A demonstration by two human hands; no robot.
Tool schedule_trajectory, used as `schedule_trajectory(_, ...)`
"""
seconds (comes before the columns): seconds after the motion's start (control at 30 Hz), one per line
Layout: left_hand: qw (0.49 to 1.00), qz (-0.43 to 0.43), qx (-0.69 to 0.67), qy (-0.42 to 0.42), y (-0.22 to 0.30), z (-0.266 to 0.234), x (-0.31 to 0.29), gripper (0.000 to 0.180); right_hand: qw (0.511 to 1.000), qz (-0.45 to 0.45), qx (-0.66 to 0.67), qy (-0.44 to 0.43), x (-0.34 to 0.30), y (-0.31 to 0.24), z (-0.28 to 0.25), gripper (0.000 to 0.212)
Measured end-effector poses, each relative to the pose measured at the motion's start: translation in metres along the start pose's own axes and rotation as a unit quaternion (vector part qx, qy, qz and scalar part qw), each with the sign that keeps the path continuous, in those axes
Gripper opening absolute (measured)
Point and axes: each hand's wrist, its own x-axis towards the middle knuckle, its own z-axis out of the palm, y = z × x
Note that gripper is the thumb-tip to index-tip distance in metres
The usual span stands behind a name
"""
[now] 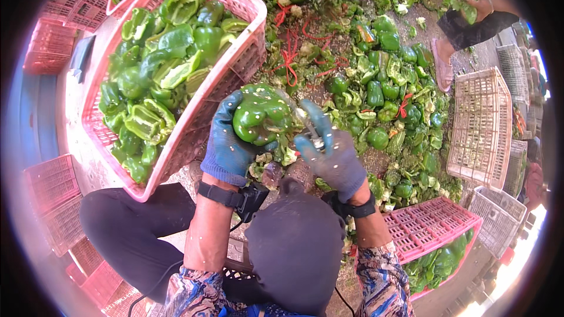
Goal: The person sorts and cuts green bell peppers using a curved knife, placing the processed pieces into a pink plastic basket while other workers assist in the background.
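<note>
A whole green bell pepper (261, 116), speckled with pale bits, sits in my left hand (225, 141), whose blue-stained glove wraps round its left side and underside. Just to its right, my right hand (336, 159), also gloved, is closed on a small knife (318, 142); a bit of shiny metal shows between the fingers, and the blade beside the pepper is blurred. Left of my hands stands a pink crate (202, 93) heaped with cut-open green peppers (170, 53). A pile of whole peppers and green scraps (382, 91) covers the ground ahead and to the right.
A pink crate (432, 223) with green peppers inside lies near my right forearm. Pale crates (480, 129) line the right side; pink crates (53, 188) stand far left. Red ties (286, 61) lie among scraps. Another person's hand (484, 6) holds green pieces at upper right.
</note>
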Motion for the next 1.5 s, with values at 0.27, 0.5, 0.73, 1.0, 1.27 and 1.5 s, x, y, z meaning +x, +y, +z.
schedule_trajectory(0.27,0.998,-0.003,-0.062,0.012,-0.010,-0.020,0.025,0.040,0.994,-0.003,-0.108,-0.031,-0.012,0.033,0.041,0.044)
schedule_trajectory(0.5,0.998,-0.015,-0.064,0.012,-0.012,-0.024,0.026,0.039,0.976,-0.140,-0.167,-0.001,-0.012,0.049,0.059,0.013)
schedule_trajectory(0.73,0.994,0.088,-0.012,0.066,0.003,-0.012,0.006,0.037,0.978,-0.001,-0.205,-0.034,0.005,0.021,0.071,0.024)
schedule_trajectory(1.0,0.974,0.222,-0.013,0.051,0.026,-0.002,-0.023,0.028,0.960,-0.123,-0.244,-0.060,0.070,-0.017,0.063,0.024)
schedule_trajectory(1.27,0.959,0.259,-0.111,-0.002,0.039,0.007,-0.059,0.023,0.927,-0.206,-0.284,-0.133,0.104,-0.078,0.027,0.062)
schedule_trajectory(1.5,0.910,0.397,-0.116,-0.014,0.094,-0.011,-0.077,0.033,0.889,-0.266,-0.325,-0.181,0.164,-0.140,0.066,0.022)
